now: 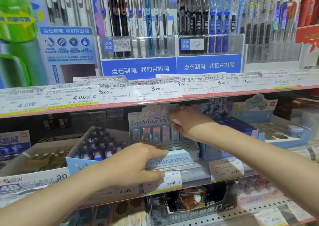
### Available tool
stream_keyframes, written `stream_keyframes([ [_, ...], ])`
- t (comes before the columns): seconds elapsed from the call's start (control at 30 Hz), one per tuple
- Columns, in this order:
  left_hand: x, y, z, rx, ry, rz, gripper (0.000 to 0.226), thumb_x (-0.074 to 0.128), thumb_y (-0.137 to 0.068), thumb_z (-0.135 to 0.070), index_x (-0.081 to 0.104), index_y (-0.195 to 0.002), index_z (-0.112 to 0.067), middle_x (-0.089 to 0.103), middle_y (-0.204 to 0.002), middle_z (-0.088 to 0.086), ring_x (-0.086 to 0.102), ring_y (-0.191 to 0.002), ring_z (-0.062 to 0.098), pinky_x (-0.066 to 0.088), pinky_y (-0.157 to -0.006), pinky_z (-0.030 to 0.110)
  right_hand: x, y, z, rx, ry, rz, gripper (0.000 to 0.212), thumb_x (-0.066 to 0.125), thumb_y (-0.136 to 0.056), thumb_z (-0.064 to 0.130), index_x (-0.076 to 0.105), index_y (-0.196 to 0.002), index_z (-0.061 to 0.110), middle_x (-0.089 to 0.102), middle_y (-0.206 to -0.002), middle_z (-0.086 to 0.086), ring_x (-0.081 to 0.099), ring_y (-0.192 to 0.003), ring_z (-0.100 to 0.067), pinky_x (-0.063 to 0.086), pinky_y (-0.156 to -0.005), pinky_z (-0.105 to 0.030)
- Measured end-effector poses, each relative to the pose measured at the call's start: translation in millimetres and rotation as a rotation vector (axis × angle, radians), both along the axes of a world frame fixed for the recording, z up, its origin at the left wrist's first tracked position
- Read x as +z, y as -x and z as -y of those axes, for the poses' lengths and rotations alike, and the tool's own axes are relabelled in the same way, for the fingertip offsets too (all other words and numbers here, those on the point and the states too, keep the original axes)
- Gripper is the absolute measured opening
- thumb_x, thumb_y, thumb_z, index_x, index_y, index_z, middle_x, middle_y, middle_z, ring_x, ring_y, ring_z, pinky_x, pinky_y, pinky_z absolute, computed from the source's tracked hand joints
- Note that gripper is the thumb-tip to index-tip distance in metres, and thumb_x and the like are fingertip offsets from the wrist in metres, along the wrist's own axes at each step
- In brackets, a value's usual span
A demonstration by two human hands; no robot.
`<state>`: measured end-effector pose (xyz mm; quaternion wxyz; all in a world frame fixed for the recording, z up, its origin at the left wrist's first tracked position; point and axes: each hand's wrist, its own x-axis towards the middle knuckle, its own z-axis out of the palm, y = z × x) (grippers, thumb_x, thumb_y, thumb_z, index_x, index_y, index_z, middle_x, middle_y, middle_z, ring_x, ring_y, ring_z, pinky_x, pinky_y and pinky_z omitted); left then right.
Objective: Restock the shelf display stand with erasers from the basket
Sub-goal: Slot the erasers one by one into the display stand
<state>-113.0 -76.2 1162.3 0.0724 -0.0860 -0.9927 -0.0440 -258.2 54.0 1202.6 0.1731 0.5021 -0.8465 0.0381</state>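
Pastel cardboard marks the display stand (165, 139), set at the front edge of the middle shelf (189, 175) between two other cartons. Your left hand (138, 161) rests on the stand's front lip, fingers extended and thumb below, steadying it with nothing enclosed. Your right hand (186, 120) reaches in at the stand's back right, beside the header card; its fingers curl near something pale, but whether it pinches an eraser cannot be told. Erasers (151, 134) already in place stand upright in the back row, long axes vertical, printed faces toward you. The slotted tray in front of them appears unfilled. The basket is out of view. To do this step well, keep the lip braced, lower each eraser end-first into a slot, and match the row's orientation.
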Motion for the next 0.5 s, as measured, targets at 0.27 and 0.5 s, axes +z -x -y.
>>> stream_keyframes([
  [0.27, 4, -2, -3, 0.019, -0.031, 0.018, 0.059, 0.056, -0.087, -0.043, 0.038, -0.141, -0.027, 0.04, -0.146, -0.014, 0.037, -0.132, 0.0, 0.026, -0.108, 0.014, 2, -2, -5, 0.058, -0.001, 0.107, 0.008, 0.047, -0.092, 0.014, 0.049, -0.085, 0.01, 0.05, -0.076, 0.004, 0.05, -0.081, -0.025, 0.032, -0.061, -0.03],
  [0.5, 21, 4, -17, 0.186, -0.446, -0.221, 0.03, 0.059, -0.082, -0.047, 0.07, -0.099, -0.026, 0.071, -0.099, -0.013, 0.063, -0.091, 0.0, 0.049, -0.087, 0.023, 4, -18, -14, 0.166, 0.627, 0.541, 0.016, 0.056, -0.088, 0.026, 0.057, -0.075, 0.017, 0.066, -0.071, -0.009, 0.06, -0.06, -0.02, 0.042, -0.062, -0.028],
])
